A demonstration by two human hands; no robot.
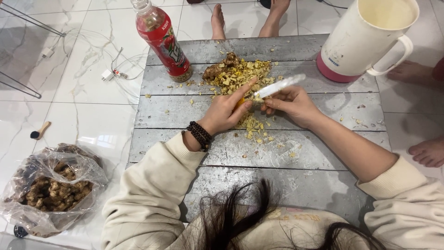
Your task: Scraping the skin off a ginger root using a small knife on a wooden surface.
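My left hand [226, 110] grips a small yellow piece of ginger, mostly hidden by the fingers, over a grey plank table [185, 111]. My right hand [291, 104] holds a peeler with a pale handle [280, 86] against that piece. A dark bead bracelet [200, 135] circles my left wrist. Behind the hands lies a heap of yellow ginger peelings [240, 74], with an unpeeled brown ginger root [221, 65] at its far edge. More peelings are scattered under and in front of the hands.
A red bottle [164, 39] stands at the table's far left. A white jug with a pink base [363, 37] stands at the far right. A clear bag of ginger roots [51, 190] sits on the floor at left. Other people's bare feet [217, 21] are around the table.
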